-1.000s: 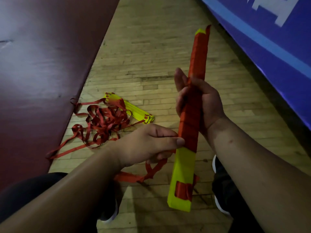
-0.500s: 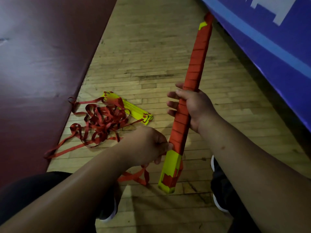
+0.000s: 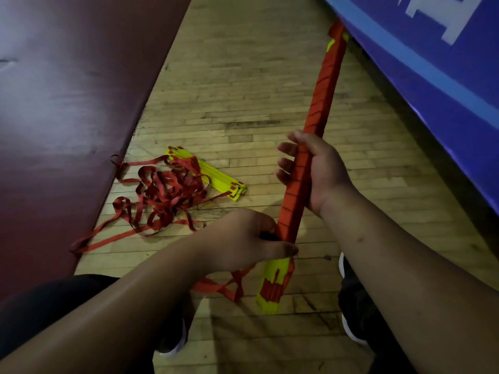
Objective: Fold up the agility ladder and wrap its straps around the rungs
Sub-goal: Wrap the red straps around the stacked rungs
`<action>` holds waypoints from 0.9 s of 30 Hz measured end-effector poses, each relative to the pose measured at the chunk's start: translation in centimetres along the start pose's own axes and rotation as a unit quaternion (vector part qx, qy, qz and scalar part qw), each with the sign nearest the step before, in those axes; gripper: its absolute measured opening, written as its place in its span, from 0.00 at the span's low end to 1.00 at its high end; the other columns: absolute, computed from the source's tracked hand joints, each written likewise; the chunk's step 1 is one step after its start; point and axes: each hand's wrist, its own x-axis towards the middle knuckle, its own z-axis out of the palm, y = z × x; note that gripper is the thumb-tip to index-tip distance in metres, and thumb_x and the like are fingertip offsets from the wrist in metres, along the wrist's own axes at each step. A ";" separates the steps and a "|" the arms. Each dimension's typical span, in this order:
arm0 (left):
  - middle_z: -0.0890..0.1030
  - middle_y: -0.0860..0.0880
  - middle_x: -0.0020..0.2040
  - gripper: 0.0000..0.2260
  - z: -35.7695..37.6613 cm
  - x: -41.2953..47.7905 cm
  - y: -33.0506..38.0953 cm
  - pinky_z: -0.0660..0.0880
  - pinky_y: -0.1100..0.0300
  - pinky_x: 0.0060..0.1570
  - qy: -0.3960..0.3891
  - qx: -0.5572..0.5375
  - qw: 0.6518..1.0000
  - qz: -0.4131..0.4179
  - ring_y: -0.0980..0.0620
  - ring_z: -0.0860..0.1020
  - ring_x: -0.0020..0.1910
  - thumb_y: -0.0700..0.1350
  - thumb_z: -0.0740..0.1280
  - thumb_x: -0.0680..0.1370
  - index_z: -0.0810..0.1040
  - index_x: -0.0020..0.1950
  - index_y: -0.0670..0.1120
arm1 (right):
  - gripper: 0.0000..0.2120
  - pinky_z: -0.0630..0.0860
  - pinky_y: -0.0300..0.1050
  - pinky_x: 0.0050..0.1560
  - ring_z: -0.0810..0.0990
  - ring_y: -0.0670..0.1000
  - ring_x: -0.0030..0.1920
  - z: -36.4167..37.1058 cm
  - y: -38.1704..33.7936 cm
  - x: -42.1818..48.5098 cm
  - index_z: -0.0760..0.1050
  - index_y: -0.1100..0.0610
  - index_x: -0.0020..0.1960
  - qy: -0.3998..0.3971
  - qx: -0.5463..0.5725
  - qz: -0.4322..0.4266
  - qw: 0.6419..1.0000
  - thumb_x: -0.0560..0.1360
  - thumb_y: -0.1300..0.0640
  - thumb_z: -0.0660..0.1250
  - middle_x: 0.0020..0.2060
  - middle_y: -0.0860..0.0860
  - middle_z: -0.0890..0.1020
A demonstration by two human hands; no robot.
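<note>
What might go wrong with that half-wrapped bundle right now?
The left hand pins the strap only near the bundle's lower end; a slip there may loosen the red wraps. The loose strap tail dangles below and may snag. The second ladder's strap pile on the floor looks prone to knotting.

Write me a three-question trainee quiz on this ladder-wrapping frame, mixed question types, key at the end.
1. True or false: the right hand grips the wrapped bundle at mid-length.
2. Where does the second ladder lie? A) on the floor beside the red mat B) on the mat C) in a lap
3. Fill in: the left hand pinches the strap against the bundle just above its bare ____ end.

Key: 1 true; 2 A; 3 yellow.
</note>
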 end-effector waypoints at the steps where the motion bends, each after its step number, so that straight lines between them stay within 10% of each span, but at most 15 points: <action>1: 0.77 0.52 0.34 0.20 -0.4 -0.2 0.0 0.71 0.58 0.35 -0.017 -0.024 0.999 0.018 0.55 0.74 0.32 0.65 0.74 0.79 0.82 0.44 0.49 | 0.13 0.82 0.44 0.36 0.83 0.48 0.36 -0.1 -0.2 -0.1 0.78 0.56 0.64 -0.012 0.008 0.007 1.000 0.83 0.52 0.70 0.45 0.51 0.87; 11: 0.78 0.51 0.39 0.17 -0.7 -0.7 -0.4 0.71 0.56 0.35 -0.167 -0.208 0.954 0.136 0.51 0.73 0.33 0.51 0.66 0.86 0.83 0.59 0.37 | 0.24 0.82 0.39 0.34 0.84 0.41 0.36 -0.7 -0.7 -1.1 0.79 0.54 0.69 -0.159 0.140 0.088 0.973 0.78 0.43 0.71 0.50 0.45 0.89; 19: 0.79 0.53 0.37 0.19 -0.6 -0.3 -0.6 0.72 0.58 0.32 -0.181 -0.222 0.949 0.130 0.52 0.74 0.30 0.49 0.64 0.86 0.82 0.70 0.38 | 0.12 0.80 0.39 0.32 0.83 0.41 0.32 -0.8 -1.5 -1.4 0.81 0.45 0.62 -0.179 0.129 0.077 0.972 0.81 0.46 0.67 0.49 0.44 0.88; 27: 0.78 0.50 0.36 0.15 -0.8 -0.3 -0.7 0.72 0.58 0.31 -0.143 -0.208 0.963 0.097 0.48 0.74 0.29 0.55 0.65 0.85 0.83 0.43 0.52 | 0.06 0.80 0.39 0.33 0.82 0.43 0.33 -1.2 -1.7 -0.7 0.83 0.48 0.58 -0.101 0.108 0.054 0.988 0.84 0.50 0.69 0.48 0.47 0.88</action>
